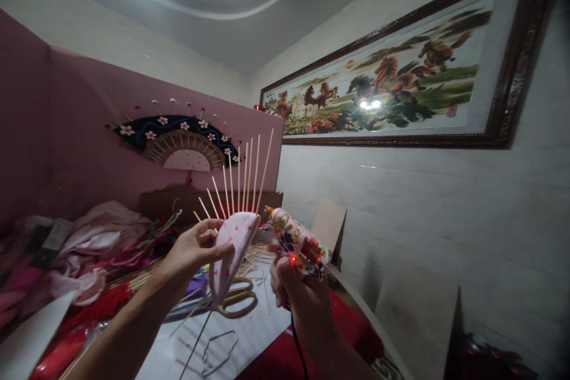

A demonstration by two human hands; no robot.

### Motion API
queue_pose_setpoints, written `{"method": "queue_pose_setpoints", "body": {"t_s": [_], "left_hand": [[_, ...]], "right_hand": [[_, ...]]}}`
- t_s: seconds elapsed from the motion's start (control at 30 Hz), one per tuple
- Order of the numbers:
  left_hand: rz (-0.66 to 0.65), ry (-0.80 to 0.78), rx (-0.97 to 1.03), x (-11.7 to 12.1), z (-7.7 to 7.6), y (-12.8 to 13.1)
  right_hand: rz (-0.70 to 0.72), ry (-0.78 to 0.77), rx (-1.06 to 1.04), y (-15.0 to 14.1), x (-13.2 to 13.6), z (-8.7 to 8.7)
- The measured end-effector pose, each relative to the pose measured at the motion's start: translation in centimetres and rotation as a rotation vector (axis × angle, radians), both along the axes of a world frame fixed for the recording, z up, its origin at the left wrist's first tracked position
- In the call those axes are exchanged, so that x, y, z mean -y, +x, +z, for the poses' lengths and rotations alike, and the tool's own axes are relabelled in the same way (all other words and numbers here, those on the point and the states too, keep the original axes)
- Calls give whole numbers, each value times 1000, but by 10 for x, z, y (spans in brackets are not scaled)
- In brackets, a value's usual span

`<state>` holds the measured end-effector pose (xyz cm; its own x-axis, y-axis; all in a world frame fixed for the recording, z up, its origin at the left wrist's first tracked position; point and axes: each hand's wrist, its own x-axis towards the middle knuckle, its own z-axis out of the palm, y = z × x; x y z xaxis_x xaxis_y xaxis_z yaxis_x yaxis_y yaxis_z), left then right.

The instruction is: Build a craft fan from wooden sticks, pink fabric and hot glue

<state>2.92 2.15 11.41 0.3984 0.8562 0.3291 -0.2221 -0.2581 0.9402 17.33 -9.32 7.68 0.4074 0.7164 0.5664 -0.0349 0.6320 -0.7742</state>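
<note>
My left hand (195,247) grips a pale pink half-round fan piece (232,252) dotted with small spots, held up at chest height. Several thin wooden sticks (243,181) fan upward out of its top edge. My right hand (289,282) is closed round the grip of a hot glue gun (297,241) wrapped in flowered tape, with a red light glowing at its handle. The gun's nozzle points left and sits just right of the fan piece's upper edge. Its black cord (297,347) hangs down past my wrist.
A finished dark fan with flowers (178,139) hangs on the pink board (75,148) behind. Fabric scraps (89,249) pile up at left. Scissors (238,300) and loose sticks (258,255) lie on the white sheet (249,335) below. A framed horse picture (392,83) hangs at right.
</note>
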Motion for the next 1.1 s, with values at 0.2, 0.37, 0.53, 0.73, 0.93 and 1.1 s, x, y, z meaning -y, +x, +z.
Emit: {"method": "queue_pose_setpoints", "body": {"t_s": [0.2,0.37,0.53,0.73,0.93,1.1], "left_hand": [[19,10,-14,-2,-1,-1],[23,11,-30,-4,-2,-2],[94,28,-71,-5,-1,-4],[131,28,-63,-3,2,-6],[107,25,-68,-1,4,-6],[96,11,-57,1,3,-5]], "right_hand": [[114,-5,-93,4,1,11],[-5,38,-165,17,-8,11],[-273,68,-201,57,-18,6],[-691,-286,328,119,-17,-22],[-431,-761,1183,129,-5,-82],[-394,-819,1362,136,-9,-105]]}}
